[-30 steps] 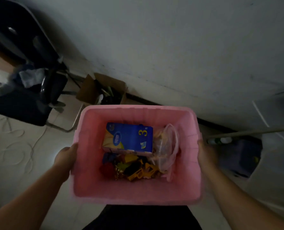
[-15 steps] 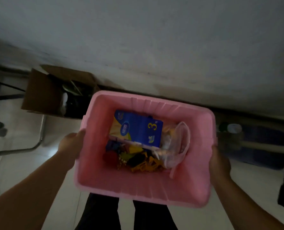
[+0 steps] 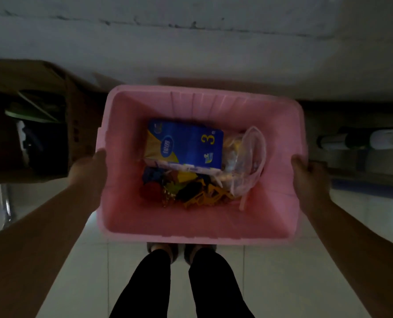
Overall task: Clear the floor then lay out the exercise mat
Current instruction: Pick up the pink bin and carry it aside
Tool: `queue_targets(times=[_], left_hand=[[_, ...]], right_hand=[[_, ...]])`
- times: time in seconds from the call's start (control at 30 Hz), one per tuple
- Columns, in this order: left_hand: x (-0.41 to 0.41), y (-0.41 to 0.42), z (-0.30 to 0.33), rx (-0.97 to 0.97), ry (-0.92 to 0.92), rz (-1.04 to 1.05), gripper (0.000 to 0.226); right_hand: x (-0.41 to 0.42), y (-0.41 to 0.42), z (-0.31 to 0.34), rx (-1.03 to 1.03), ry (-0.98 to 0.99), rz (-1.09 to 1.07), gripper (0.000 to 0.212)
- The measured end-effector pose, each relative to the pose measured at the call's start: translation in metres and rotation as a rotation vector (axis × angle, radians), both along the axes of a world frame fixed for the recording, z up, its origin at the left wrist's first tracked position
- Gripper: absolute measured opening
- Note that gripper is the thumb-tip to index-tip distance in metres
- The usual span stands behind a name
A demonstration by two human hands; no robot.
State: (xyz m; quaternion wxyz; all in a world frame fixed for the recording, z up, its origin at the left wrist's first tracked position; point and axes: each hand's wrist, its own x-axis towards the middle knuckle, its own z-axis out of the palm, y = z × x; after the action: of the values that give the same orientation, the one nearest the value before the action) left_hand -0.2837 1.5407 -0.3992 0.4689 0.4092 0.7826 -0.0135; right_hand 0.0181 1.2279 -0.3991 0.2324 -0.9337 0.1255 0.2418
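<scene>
Ribbed pink plastic bin (image 3: 197, 226) between left hand (image 3: 88, 171) and right hand (image 3: 310, 177)

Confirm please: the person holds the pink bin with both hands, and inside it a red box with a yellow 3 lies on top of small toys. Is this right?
Not quite. The head view shows the box with the yellow 3 is blue, not red. The rest holds: the left hand and right hand hold the pink bin at its sides, and the box lies on top of small toys.

A box (image 3: 186, 145) lies in the bin (image 3: 197, 226), toys (image 3: 191, 191) before it, bag (image 3: 243, 161) to its right.
</scene>
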Motion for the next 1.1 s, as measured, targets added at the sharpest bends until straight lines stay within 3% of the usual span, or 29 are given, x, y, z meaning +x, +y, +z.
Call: queue_targets(times=[0.27, 0.5, 0.63, 0.83, 1.0, 1.1], left_hand=[[0.008, 0.028, -0.051, 0.056, 0.029, -0.126, 0.057], [0.015, 0.045, -0.068, 0.092, 0.008, -0.052, 0.058], [0.015, 0.05, -0.076, 0.085, 0.004, -0.048, 0.04], [0.015, 0.05, -0.087, 0.134, 0.059, -0.065, 0.054], [0.023, 0.043, -0.071, 0.205, 0.206, -0.365, 0.049], [0.024, 0.024, -0.04, 0.293, 0.219, -0.656, 0.057]], right_hand=[[0.011, 0.024, -0.055, 0.033, 0.032, 0.035, 0.046], [0.015, 0.046, -0.078, 0.063, 0.027, 0.015, 0.058], [0.017, 0.054, -0.09, 0.081, 0.04, 0.005, 0.061], [0.021, 0.054, -0.099, 0.08, -0.014, 0.038, 0.058], [0.021, 0.05, -0.088, -0.019, 0.081, 0.221, 0.065], [0.0, 0.037, -0.06, -0.092, 0.079, 0.292, 0.073]])
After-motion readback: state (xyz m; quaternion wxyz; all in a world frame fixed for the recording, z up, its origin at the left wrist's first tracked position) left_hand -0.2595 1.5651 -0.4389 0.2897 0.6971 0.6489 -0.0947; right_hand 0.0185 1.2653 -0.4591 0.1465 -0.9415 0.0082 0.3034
